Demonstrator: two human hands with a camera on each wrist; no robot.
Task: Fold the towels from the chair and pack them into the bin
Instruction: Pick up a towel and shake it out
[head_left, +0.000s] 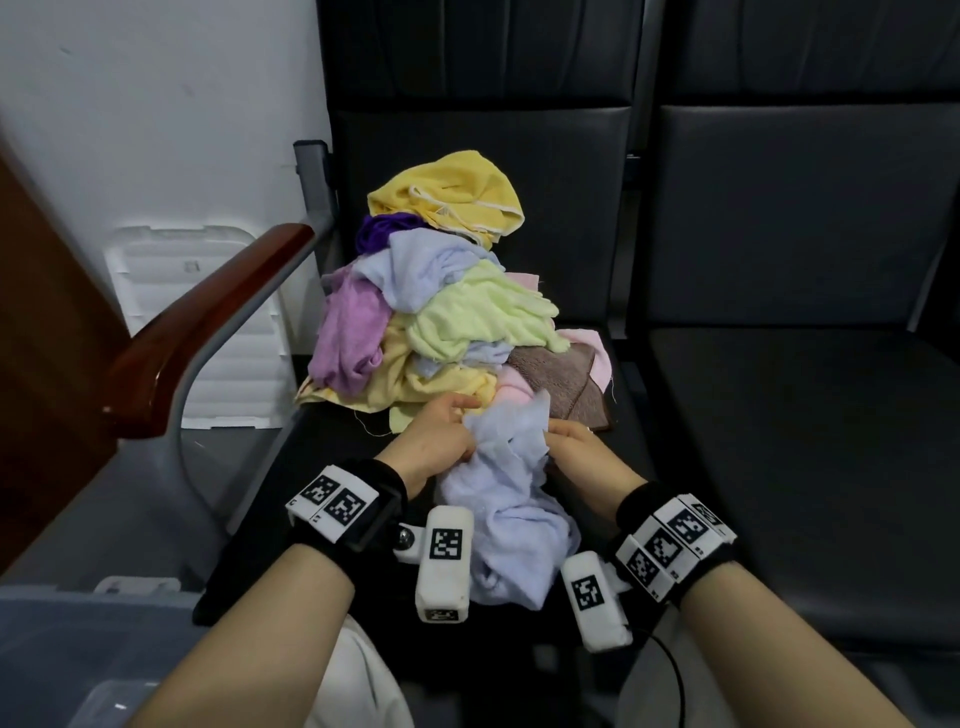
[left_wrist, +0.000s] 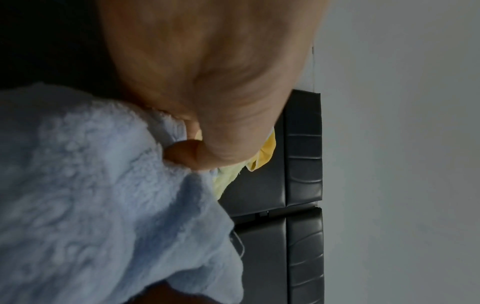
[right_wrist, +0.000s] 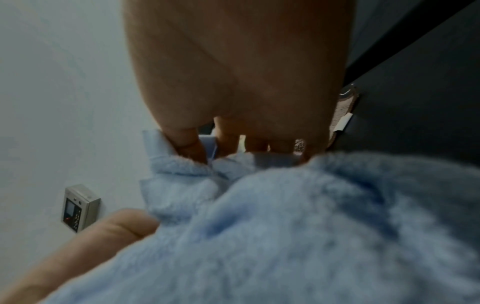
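Note:
A crumpled light blue towel (head_left: 506, 512) hangs bunched between my two hands above the front of the black chair seat (head_left: 332, 441). My left hand (head_left: 441, 428) pinches its upper left edge, and the left wrist view shows the same blue towel (left_wrist: 98, 195) under curled fingers. My right hand (head_left: 571, 441) grips the upper right edge; in the right wrist view its fingertips (right_wrist: 192, 148) pinch the hem of the blue towel (right_wrist: 298, 226). Behind them a heap of towels (head_left: 441, 301), yellow, purple, blue, green, pink and brown, is piled on the seat.
A wooden armrest (head_left: 208, 322) on a grey metal frame runs along the left. A translucent bin (head_left: 78, 639) stands at the lower left by my knee. A second black seat (head_left: 805, 441) lies to the right. White foam packing (head_left: 208, 291) leans on the wall.

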